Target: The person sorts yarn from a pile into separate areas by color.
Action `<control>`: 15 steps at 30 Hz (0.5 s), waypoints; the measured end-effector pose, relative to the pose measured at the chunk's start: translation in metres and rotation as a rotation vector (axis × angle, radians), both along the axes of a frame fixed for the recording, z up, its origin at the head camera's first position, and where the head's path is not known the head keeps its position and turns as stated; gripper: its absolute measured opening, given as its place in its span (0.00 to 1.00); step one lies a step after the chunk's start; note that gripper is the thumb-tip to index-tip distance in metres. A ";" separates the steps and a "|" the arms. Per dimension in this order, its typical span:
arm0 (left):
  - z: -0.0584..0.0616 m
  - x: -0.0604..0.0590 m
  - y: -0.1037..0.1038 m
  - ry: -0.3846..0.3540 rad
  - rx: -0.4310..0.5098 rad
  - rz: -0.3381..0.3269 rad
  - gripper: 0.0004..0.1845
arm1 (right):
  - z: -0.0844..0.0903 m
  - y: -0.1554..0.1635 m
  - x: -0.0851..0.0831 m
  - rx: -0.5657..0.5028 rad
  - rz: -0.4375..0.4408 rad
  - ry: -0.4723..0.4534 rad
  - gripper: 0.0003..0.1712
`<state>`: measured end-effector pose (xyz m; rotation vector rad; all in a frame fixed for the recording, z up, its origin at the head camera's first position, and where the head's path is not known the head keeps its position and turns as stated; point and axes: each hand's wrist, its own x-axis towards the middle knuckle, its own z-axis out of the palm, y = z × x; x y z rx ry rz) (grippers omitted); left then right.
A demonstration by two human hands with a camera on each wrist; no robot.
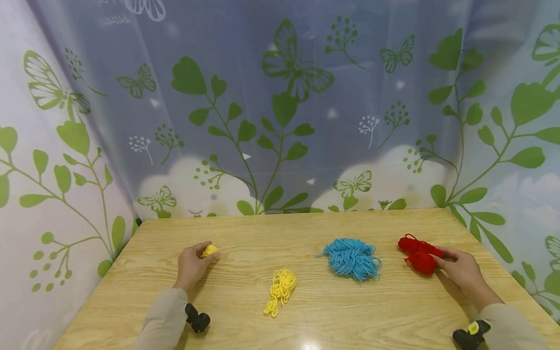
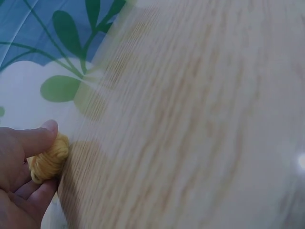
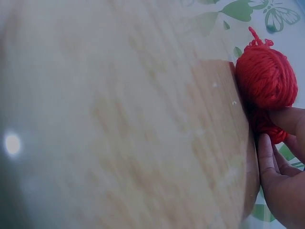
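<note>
At the left of the table, my left hand (image 1: 192,265) grips a small ball of yellow yarn (image 1: 210,251). The left wrist view has this yellow ball (image 2: 50,160) between the thumb and the curled fingers. Over on the right, my right hand (image 1: 461,272) pinches red yarn (image 1: 422,262), which forms two bunched lumps with a loose loop at the far end. In the right wrist view, thumb and fingers close round the nearer red lump, while the rounder red ball (image 3: 267,76) sits just past the fingertips.
A looser yellow yarn bundle (image 1: 282,287) with a trailing tail lies near the middle of the wooden table (image 1: 236,321). Between it and the red yarn is a blue yarn bundle (image 1: 352,258). A printed curtain (image 1: 245,97) hangs behind the table and along both sides.
</note>
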<state>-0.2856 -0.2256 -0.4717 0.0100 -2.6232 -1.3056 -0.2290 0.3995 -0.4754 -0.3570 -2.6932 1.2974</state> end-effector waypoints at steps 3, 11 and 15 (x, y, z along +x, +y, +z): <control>0.001 0.000 0.000 0.000 0.000 0.002 0.26 | 0.001 -0.002 0.000 -0.003 0.001 0.004 0.31; 0.000 0.000 0.000 0.004 -0.015 0.000 0.25 | 0.006 -0.002 0.002 0.066 0.032 0.034 0.35; 0.001 0.000 0.000 0.004 -0.024 0.001 0.25 | 0.014 -0.007 0.005 0.053 0.056 0.041 0.40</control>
